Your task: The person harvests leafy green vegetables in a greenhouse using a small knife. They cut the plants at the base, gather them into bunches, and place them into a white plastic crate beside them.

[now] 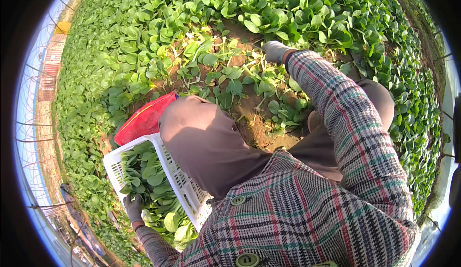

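Observation:
My left hand (133,208), in a pale grey glove, reaches into a white plastic crate (169,166) at lower left and touches leafy greens (155,180) in it; whether its fingers close on any is unclear. At upper centre my right hand (275,51), gloved too, is closed on a thin tool (256,46); its blade, narrow and dark, points left over the soil, and its kind cannot be told. Below that hand, cut leaves and stems (234,72) lie scattered on bare soil (257,130). Standing green plants (281,18) grow just beyond it.
A red bag or cushion (146,117) lies between the crate and my bent knee (194,123). Dense rows of leafy plants (101,69) surround the soil patch. Curved metal hoops (36,141) of a greenhouse frame run along the left edge, and a dirt strip (45,152) lies beside them.

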A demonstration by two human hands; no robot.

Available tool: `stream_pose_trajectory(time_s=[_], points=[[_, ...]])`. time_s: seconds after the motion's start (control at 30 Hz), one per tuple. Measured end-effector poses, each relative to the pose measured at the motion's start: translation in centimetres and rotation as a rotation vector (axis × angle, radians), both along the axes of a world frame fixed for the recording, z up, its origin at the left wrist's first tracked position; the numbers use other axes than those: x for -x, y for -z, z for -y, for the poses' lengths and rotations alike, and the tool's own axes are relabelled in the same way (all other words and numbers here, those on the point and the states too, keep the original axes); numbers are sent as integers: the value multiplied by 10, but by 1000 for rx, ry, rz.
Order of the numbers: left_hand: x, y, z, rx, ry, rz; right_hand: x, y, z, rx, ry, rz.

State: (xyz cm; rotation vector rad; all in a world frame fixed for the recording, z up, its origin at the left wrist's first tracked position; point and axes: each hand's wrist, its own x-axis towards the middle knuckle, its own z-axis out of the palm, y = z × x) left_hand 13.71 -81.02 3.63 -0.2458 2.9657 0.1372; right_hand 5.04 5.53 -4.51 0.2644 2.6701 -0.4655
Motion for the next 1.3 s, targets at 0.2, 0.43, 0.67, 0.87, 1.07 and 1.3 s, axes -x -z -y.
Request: stream_pose_trajectory(time_s=[0.2,0.43,0.67,0.87,1.07,1.3], points=[[41,-77,-146,-172,34,-225,-83,112,-19,-42,83,236],[54,-26,-374,-734,412,181,-72,100,-30,94,181,27],[210,15,-571,-457,1088,7,-43,54,-133,-120,-259,452],[239,-10,-843,-291,1489,179,-172,43,-263,399,358,306],[108,98,-1039,-92,2039,293,-292,142,-247,851,1402,-390],[-10,175,-1145,71,2303,199,-262,232,-250,632,1391,-932]])
